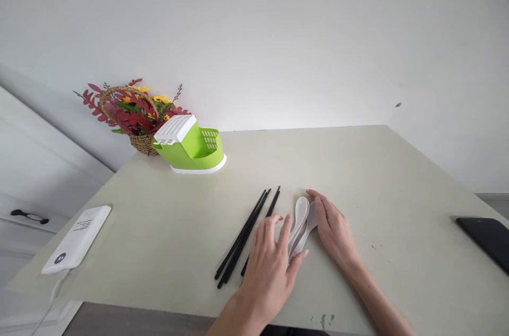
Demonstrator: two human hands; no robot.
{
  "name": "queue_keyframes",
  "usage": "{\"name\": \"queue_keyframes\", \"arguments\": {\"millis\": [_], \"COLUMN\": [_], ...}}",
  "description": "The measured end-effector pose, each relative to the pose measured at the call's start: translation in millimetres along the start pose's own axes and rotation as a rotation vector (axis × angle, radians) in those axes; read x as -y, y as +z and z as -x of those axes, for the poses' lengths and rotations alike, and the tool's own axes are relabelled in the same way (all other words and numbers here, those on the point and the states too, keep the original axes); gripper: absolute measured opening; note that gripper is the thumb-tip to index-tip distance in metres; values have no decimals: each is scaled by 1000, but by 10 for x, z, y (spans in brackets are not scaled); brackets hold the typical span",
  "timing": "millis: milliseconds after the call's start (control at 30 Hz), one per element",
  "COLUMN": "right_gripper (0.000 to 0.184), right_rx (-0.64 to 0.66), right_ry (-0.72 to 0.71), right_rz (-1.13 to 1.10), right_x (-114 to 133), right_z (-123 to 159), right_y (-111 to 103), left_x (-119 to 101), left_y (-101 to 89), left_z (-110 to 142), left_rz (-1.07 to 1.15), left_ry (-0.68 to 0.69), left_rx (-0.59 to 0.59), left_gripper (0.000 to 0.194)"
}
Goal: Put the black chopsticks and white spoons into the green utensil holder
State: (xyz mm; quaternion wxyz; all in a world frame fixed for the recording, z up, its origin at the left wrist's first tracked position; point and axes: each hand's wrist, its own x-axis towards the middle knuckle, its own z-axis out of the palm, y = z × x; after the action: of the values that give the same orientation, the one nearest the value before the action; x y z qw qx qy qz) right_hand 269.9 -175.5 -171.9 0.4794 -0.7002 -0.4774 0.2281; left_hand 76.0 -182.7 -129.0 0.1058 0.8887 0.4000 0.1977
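Observation:
White spoons (301, 214) lie side by side on the table, bowls pointing away from me. My left hand (268, 259) is over their left side, thumb and fingers apart around the handles, covering part of them. Along the right side of the spoons rests my right hand (334, 227), its fingers stretched out and close to a spoon bowl; I cannot tell if it touches. Several black chopsticks (242, 238) lie slantwise left of the spoons. My left hand hides the lower part of some of them.
A green and white utensil holder (186, 153) stands at the back left, before a wicker basket (143, 143) of artificial flowers. A white power bank (76, 240) with a cable lies at the left edge. At the right edge is a black phone (485, 240). A wall rises behind the table (382, 177).

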Motion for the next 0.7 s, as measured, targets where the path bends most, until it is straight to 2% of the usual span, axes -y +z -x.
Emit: {"name": "queue_keyframes", "arguments": {"millis": [67, 133, 233, 367, 433, 533, 700], "right_gripper": [52, 51, 50, 49, 49, 48, 49], "right_rx": [-8, -14, -41, -91, -104, -108, -101], "right_ry": [9, 18, 17, 22, 40, 59, 61], "right_rz": [-10, -24, -39, -42, -45, -47, -55], "right_x": [-4, -8, -20, -31, -29, -27, -34], "right_z": [-1, -3, -4, -3, 1, 9, 26], "right_y": [-5, -10, -12, -10, -9, -10, -10], "left_x": [183, 453, 959, 1608, 1859, 2122, 2280], "left_y": [-181, -430, -882, -1401, -1542, -1608, -1583], "left_z": [-140, -350, -713, -1063, -1142, -1178, -1175], "left_rz": [-23, -84, -217, -366, -399, -409, -369], "left_ry": [11, -14, -71, -188, -223, -256, -207], "left_rx": [-106, -263, -480, -658, -677, -611, -538], "left_gripper": [55, 48, 45, 52, 54, 51, 53]}}
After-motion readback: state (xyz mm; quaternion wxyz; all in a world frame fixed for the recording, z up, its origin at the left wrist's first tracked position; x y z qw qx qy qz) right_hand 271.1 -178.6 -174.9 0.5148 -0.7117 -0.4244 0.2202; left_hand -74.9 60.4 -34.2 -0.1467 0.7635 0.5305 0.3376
